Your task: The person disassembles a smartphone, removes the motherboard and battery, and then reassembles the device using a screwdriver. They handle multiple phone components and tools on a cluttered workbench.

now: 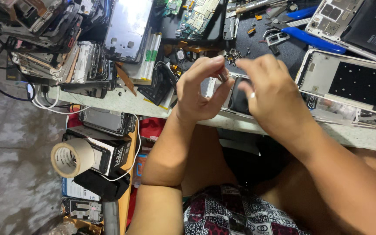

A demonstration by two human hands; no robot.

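On the far left, a roll of beige masking tape (72,157) is sitting on a stack of dark boxes on a low wooden shelf below the worktop's near edge. Above it, along the left end of the pale worktop (122,101), a heap of stripped grey and black phone frames (48,43) is leaning in a pile.

Moving right, the left hand (199,89) is hovering just over the near edge of the worktop, its thumb and forefinger curling into a pinch. A small grey metallic part (223,77) is showing at those fingertips; the pinch seems to be closing on it, though the part is too small to identify.

Directly under and between the two hands, a dismantled phone with a pale frame and dark inner panel (239,99) is lying flat at the near edge, its long axis running away from the person towards the back of the worktop. The small part is sitting just left of and above this phone.

The right hand (270,93) is reaching in from the right, its fingers bent loosely and coming down over the phone's dark panel; whether they are gripping anything I cannot tell. Both hands are almost touching, the left nearer the small part.

Further right, blue-handled pliers (312,40) are lying near the back edge, and a white phone back shell (349,80) is resting at the right end.
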